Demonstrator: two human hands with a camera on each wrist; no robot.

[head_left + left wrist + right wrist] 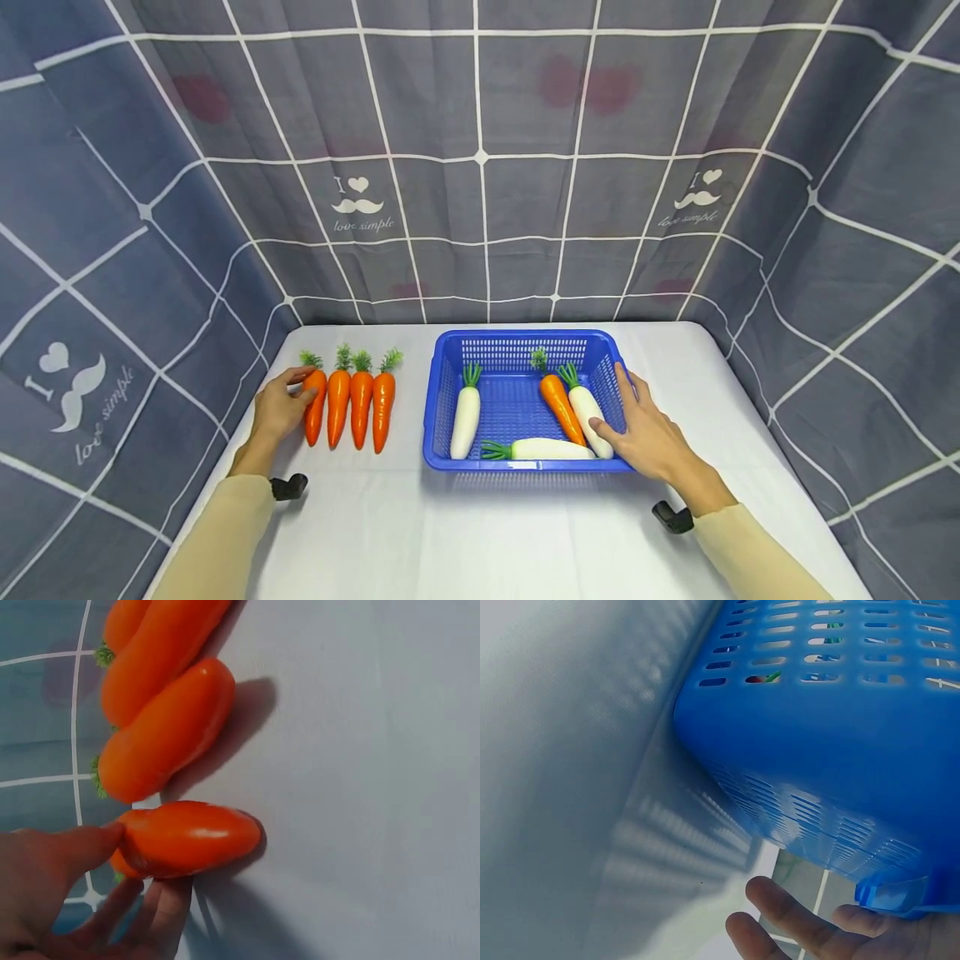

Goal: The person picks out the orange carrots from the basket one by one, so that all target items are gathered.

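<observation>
My left hand pinches the leftmost orange carrot near its leafy end. In the left wrist view the thumb lies on one side of that carrot and fingertips on the other. Three more carrots lie side by side just to its right. My right hand rests over the right rim of a blue plastic basket, thumb inside and fingers stretched along the outside. In the right wrist view, the fingers extend below the basket's slotted wall.
Inside the basket are a white radish at the left, one along the front, and another radish beside a carrot at the right. A white tabletop bears everything. Grey checked curtains enclose the back and sides.
</observation>
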